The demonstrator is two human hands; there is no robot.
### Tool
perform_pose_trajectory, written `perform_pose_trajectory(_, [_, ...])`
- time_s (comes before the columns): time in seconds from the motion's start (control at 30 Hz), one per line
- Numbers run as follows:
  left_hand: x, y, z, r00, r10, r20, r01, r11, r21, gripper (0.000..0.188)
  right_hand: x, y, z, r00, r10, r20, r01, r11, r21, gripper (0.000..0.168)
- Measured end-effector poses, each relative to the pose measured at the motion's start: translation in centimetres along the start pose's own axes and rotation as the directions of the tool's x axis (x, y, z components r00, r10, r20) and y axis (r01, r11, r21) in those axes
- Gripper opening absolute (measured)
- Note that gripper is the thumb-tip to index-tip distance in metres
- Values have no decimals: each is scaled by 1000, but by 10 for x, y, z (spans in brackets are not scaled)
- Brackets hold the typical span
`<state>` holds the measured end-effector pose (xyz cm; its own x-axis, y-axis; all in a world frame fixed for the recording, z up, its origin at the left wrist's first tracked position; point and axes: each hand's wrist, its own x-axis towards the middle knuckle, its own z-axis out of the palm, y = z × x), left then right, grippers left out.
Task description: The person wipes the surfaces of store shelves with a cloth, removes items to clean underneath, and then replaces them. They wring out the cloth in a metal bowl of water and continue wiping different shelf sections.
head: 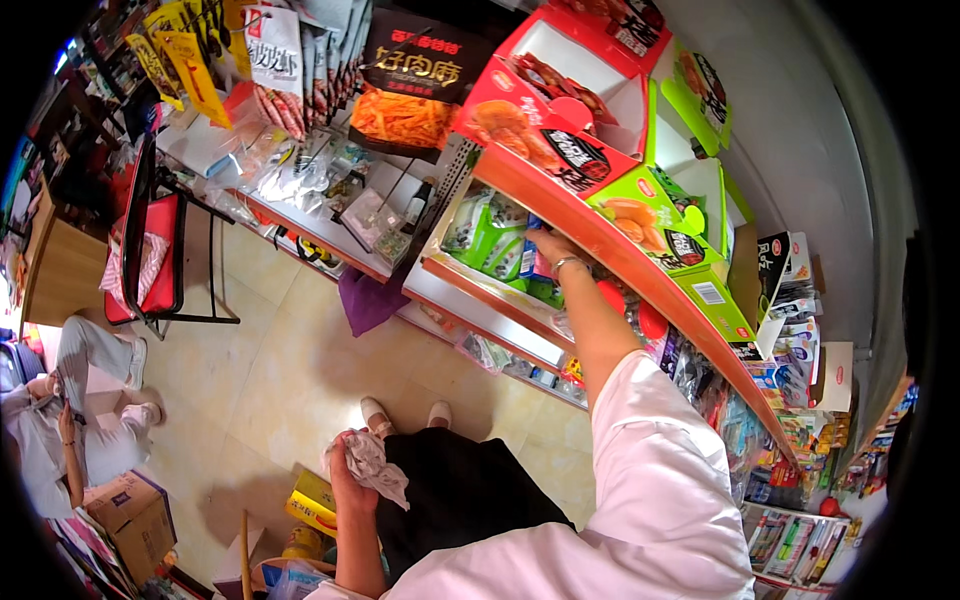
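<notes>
My left hand [351,480] holds a crumpled whitish cloth [373,466] low beside my black clothing. My right arm reaches under the red edge of an upper shelf [600,232]. There my right hand [553,247], with a bracelet at the wrist, is at a small blue box or packet [531,262] on the shelf below. Its fingers are partly hidden, so whether they grip the packet is unclear. Green and white plastic packets [487,236] lie just left of that hand. Red round lids [651,321] show to the right of my forearm.
Red [517,124] and green snack display boxes [645,210] stand on the upper shelf. Hanging snack bags [274,67] are at the back left. A purple cloth or bag [369,298] hangs off a lower shelf. A red folding chair [161,255], a seated person [82,405] and a carton [131,517] are left.
</notes>
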<state>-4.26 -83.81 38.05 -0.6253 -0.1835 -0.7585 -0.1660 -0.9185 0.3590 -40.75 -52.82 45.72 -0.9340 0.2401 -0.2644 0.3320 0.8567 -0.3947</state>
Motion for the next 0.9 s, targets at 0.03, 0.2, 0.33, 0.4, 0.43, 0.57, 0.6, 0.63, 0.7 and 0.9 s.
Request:
perform_pose_trajectory(0.03, [1, 3, 1, 1000, 7, 8, -7, 1000, 1, 22, 4, 11, 0, 999, -8, -42, 11, 997, 72, 65])
perform_pose_trajectory(0.2, [8, 18, 3, 1000, -27, 8, 27, 1000, 2, 23, -14, 33, -11, 996, -46, 79, -23, 707, 707, 78])
perform_pose_trajectory(0.33, [27, 23, -7, 998, -48, 27, 48, 998, -28, 24, -127, 17, -29, 952, -300, 61, 219, 807, 549, 104])
perform_pose_trajectory(0.4, [33, 27, -9, 998, -54, 45, 55, 998, -8, 25, -186, 31, -13, 905, -356, 233, 193, 832, 521, 107])
perform_pose_trajectory(0.43, [35, 31, -6, 996, -82, 39, 83, 997, -4, 25, -213, 42, 0, 866, -396, 307, 225, 855, 466, 108])
perform_pose_trajectory(0.57, [47, 43, 5, 995, -82, 65, 67, 976, 206, 23, -303, 66, 45, 760, -324, 563, -102, 796, 597, 106])
perform_pose_trajectory(0.6, [53, 44, 9, 994, -69, 81, 44, 961, 274, 22, -308, 66, 46, 748, -196, 634, -284, 769, 573, 104])
perform_pose_trajectory(0.63, [60, 45, 13, 993, 4, 118, -53, 910, 412, 20, -312, 72, 49, 746, -88, 661, -379, 759, 529, 102])
perform_pose_trajectory(0.7, [76, 47, 37, 966, 129, 222, -244, 732, 636, 17, -315, 103, 70, 809, 28, 586, -389, 774, 500, 100])
perform_pose_trajectory(0.9, [138, 3, 166, 530, 105, 842, -837, 226, 498, 62, -250, 211, 153, 918, 345, 195, -389, 876, 284, 109])
